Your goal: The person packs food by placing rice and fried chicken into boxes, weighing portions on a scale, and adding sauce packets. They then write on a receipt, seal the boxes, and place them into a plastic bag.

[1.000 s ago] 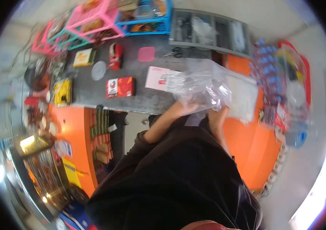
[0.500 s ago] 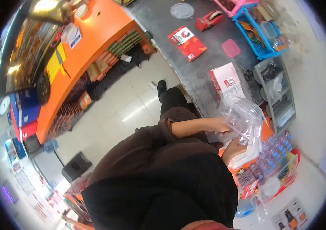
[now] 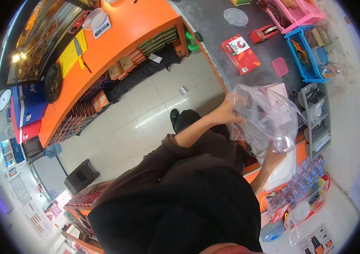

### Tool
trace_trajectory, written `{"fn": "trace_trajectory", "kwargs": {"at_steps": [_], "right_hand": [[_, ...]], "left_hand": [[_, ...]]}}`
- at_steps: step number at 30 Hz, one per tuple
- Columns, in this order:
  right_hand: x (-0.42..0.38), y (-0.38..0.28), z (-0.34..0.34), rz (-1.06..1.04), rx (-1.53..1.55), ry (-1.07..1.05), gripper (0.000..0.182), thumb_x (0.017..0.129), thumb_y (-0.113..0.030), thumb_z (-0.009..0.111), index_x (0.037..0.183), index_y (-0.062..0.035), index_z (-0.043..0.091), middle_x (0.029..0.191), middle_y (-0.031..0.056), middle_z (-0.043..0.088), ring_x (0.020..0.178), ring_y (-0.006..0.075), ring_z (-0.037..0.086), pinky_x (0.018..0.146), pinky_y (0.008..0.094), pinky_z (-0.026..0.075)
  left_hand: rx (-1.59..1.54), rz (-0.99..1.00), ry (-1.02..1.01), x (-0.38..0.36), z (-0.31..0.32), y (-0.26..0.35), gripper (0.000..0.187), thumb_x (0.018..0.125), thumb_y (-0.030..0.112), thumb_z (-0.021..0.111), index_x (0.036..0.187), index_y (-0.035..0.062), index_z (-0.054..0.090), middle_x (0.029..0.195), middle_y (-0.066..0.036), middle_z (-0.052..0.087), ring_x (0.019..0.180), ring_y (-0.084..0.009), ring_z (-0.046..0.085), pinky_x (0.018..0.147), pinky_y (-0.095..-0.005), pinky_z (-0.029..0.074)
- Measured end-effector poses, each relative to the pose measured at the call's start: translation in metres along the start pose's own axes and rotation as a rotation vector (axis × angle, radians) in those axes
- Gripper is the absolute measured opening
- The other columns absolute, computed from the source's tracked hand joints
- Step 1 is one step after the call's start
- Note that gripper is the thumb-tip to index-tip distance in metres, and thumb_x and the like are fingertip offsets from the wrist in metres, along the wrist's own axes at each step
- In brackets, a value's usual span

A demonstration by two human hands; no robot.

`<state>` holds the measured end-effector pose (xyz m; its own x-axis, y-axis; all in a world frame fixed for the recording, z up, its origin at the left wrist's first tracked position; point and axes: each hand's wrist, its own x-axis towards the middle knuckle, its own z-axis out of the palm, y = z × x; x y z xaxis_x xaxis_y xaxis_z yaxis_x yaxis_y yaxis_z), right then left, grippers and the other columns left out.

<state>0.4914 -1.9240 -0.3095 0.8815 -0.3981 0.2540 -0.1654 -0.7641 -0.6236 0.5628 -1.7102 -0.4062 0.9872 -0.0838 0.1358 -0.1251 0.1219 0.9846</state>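
Observation:
Between my hands a clear plastic bag (image 3: 264, 114) hangs puffed out and crumpled. My left hand (image 3: 227, 111) holds its left edge, with the thumb apart from the fingers and the fingertips partly behind the film. My right hand (image 3: 275, 158) grips the bag's lower end, its fingers partly hidden by the plastic. Behind the bag, a white and pink box (image 3: 278, 89) on the dark counter (image 3: 213, 25) is mostly covered. White packaging (image 3: 282, 171) lies under and beside my right hand.
A red box (image 3: 241, 55), a tape dispenser (image 3: 263, 34), a pink lid (image 3: 280, 66) and a blue basket (image 3: 304, 55) stand ahead. Small bottles (image 3: 302, 178) crowd the right. Across the floor is an orange counter (image 3: 142, 17) with a knife (image 3: 78, 46).
My left hand has moved up and left, away from my right hand. The bag has spread wider between them, and the camera view has shifted.

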Motion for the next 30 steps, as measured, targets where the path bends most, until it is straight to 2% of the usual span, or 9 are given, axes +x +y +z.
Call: {"fn": "trace_trajectory", "kwargs": {"at_steps": [6,7,9,11,13,15,18,25,30], "right_hand": [[-0.056,-0.069,0.089,0.031,-0.154,-0.358,0.038,0.074,0.005,0.05,0.109,0.0032,0.064,0.105,0.0212,0.066,0.098,0.029,0.064,0.086,0.0384,0.047],[-0.065,-0.077,0.116,0.038,-0.155,-0.355,0.038,0.074,0.005,0.05,0.109,0.0032,0.064,0.105,0.0212,0.066,0.098,0.029,0.064,0.086,0.0384,0.047],[-0.108,-0.078,0.189,0.101,0.181,-0.423,0.038,0.073,0.006,0.045,0.103,0.0016,0.068,0.106,0.0209,0.066,0.099,0.0317,0.064,0.085,0.037,0.048],[-0.165,-0.026,0.296,-0.268,0.227,-0.795,0.043,0.078,0.002,0.058,0.12,-0.0069,0.061,0.098,0.0064,0.069,0.084,0.0208,0.066,0.075,0.0335,0.051],[-0.19,-0.035,0.372,0.219,0.386,-1.499,0.052,0.08,-0.023,0.075,0.128,-0.0116,0.055,0.079,0.0004,0.058,0.064,0.0082,0.048,0.064,0.0267,0.046],[-0.24,0.025,0.492,0.286,0.391,-1.782,0.05,0.083,-0.035,0.071,0.127,-0.0173,0.057,0.097,0.0125,0.063,0.091,0.0184,0.06,0.083,0.0306,0.047],[-0.294,0.091,0.634,-0.096,-0.397,-1.681,0.04,0.087,-0.046,0.059,0.123,-0.0266,0.061,0.142,0.0182,0.035,0.13,0.0347,0.036,0.102,0.0521,0.035],[-0.369,0.233,0.893,-0.1,-0.598,-1.188,0.03,0.086,-0.038,0.057,0.111,-0.0227,0.065,0.157,0.004,0.011,0.141,0.0357,0.016,0.098,0.0631,0.036],[-0.367,0.242,0.933,-0.24,-0.566,-1.121,0.029,0.086,-0.027,0.059,0.109,-0.0099,0.066,0.118,0.0099,0.056,0.111,0.0263,0.052,0.086,0.0465,0.046]], "left_hand": [[0.636,-0.452,0.291,-0.059,-0.151,-0.116,0.035,0.07,0.018,0.074,0.098,0.002,0.061,0.089,-0.013,0.063,0.082,-0.0251,0.06,0.077,-0.0362,0.047],[0.535,-0.253,0.98,-0.063,-0.192,-0.1,0.027,0.075,0.012,0.066,0.097,-0.0021,0.062,0.089,-0.015,0.063,0.085,-0.0269,0.061,0.078,-0.0378,0.048],[0.739,-0.511,1.129,-0.133,-0.282,-0.157,0.029,0.081,0.009,0.058,0.108,-0.0013,0.061,0.102,-0.019,0.064,0.094,-0.0321,0.061,0.086,-0.0413,0.047],[1.15,-0.901,0.931,-0.256,-0.362,-0.205,0.039,0.085,0.027,0.059,0.113,-0.0006,0.059,0.107,-0.016,0.063,0.1,-0.033,0.059,0.089,-0.0438,0.045],[1.548,-1.517,-0.02,-0.418,-0.44,-0.259,0.064,0.083,0.038,0.063,0.131,-0.0002,0.043,0.135,-0.017,0.047,0.127,-0.0307,0.043,0.104,-0.0422,0.034],[1.339,-1.506,0.507,-0.542,-0.472,-0.283,0.06,0.076,0.02,0.069,0.128,0.0028,0.043,0.12,-0.021,0.056,0.114,-0.037,0.053,0.095,-0.0426,0.042],[1.152,-1.392,0.8,-0.475,-0.444,-0.192,0.076,0.067,-0.014,0.065,0.132,0.0127,0.036,0.115,-0.026,0.05,0.103,-0.0462,0.053,0.087,-0.0479,0.044],[1.139,-1.334,0.47,-0.571,-0.463,-0.346,0.044,0.085,0.016,0.067,0.125,0.0073,0.052,0.118,-0.016,0.055,0.108,-0.0238,0.052,0.091,-0.0347,0.045],[0.755,-1.597,0.315,-0.498,-0.463,-0.334,0.035,0.086,0.019,0.065,0.118,0.0064,0.057,0.117,-0.011,0.06,0.104,-0.0221,0.059,0.087,-0.032,0.048]]}}
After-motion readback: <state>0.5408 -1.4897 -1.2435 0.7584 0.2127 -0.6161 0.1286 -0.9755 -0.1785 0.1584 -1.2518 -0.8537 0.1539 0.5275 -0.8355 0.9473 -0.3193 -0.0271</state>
